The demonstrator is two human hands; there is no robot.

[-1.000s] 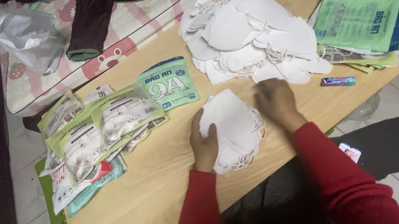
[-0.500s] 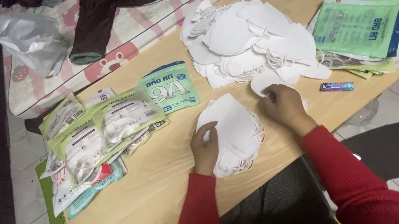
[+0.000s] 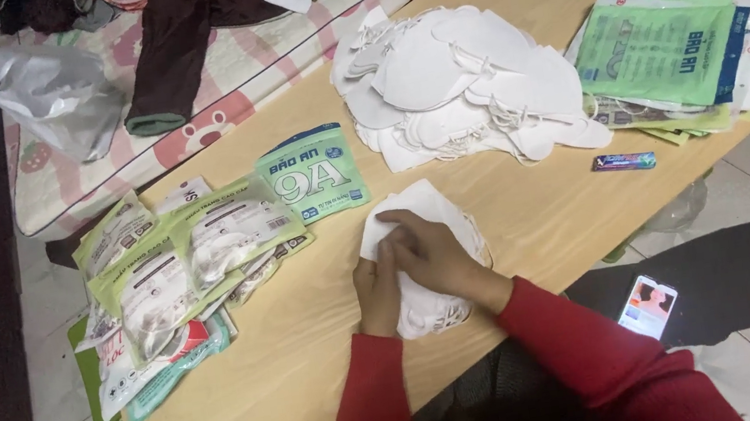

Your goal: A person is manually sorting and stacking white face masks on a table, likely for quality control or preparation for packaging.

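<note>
Bare table (image 3: pixel 533 218) ahead; mask pile (image 3: pixel 464 81) beyond, packets (image 3: pixel 196 255) left.

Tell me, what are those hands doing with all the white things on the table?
A person in red sleeves presses both hands, left hand and right hand, on a small stack of white face masks on the wooden table. A bigger pile of loose masks lies beyond, filled packets to the left, and empty pouches to the right.
</note>
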